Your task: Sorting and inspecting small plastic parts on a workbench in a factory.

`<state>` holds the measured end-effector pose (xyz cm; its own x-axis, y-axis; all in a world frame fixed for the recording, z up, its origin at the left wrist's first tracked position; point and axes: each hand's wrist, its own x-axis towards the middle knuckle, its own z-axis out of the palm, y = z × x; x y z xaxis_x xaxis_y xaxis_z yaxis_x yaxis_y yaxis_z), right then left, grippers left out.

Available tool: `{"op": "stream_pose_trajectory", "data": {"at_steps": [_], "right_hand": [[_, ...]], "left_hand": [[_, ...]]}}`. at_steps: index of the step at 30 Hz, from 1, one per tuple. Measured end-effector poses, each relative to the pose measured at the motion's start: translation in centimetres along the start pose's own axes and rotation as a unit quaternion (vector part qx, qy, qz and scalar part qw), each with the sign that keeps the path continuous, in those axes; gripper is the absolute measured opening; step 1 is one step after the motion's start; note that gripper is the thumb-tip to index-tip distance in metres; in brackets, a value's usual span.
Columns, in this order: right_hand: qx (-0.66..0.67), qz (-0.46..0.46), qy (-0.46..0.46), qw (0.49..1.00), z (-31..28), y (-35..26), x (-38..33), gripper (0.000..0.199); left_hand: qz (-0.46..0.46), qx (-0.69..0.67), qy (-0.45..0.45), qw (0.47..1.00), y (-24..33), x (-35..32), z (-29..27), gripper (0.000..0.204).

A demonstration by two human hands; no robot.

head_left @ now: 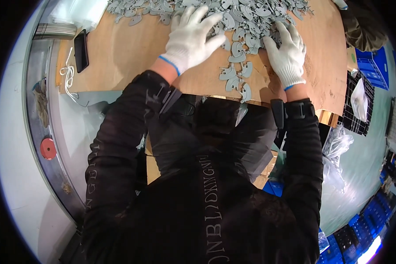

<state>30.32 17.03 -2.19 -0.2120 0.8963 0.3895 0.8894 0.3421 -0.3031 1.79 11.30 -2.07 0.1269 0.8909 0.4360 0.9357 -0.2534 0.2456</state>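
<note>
Resting on a spread of small grey flat parts (237, 26), both hands wear white knit gloves with blue cuffs. The left hand (192, 37) lies palm down with its fingers fanned wide across the near edge of the pile, pressing on the parts and closed around none of them that can be seen. The right hand (287, 50) sits just to the right, also palm down, fingers loosely spread and slightly curled over the parts beneath it; whether it pinches a piece under the palm cannot be told. The grey parts cover the far middle of the brown wooden desk (127, 53), heaped thickest toward the top edge of the view, with a thinner trail of single pieces running down between the two hands toward the desk's near edge. Each piece looks like a rounded, hooked plate, though the detail is too small to read further. Black sleeves come up from the lower edge to both wrists, and the right wrist carries a black strap (295, 110). At the desk's left edge lies a dark phone (81, 50), and just beside it a coiled white cord (68, 72). Lower left, on the grey metal frame, sits a red round disc (48, 148). Blue crates (374, 66) stand at the far right, well apart from the hands.
</note>
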Motion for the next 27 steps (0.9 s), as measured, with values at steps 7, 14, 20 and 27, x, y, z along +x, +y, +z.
{"op": "stream_pose_trajectory", "data": {"at_steps": [7,14,20,27], "right_hand": [[-0.006,-0.088,-0.02,0.996,0.6,0.4,-0.5,0.052],[0.083,-0.11,-0.052,0.989,-2.4,-2.3,-3.7,0.046],[0.154,-0.127,-0.086,0.976,-4.6,-3.5,-7.0,0.044],[0.161,-0.106,-0.106,0.975,-5.6,-5.3,-11.0,0.046]], "left_hand": [[0.032,0.005,-0.029,0.999,-0.9,0.7,0.5,0.039],[0.067,-0.07,-0.023,0.995,-1.1,-3.2,-1.6,0.037],[-0.033,-0.145,0.058,0.987,-0.1,-6.3,-3.5,0.043],[-0.056,-0.109,0.03,0.992,0.9,-7.7,-5.0,0.043]]}}
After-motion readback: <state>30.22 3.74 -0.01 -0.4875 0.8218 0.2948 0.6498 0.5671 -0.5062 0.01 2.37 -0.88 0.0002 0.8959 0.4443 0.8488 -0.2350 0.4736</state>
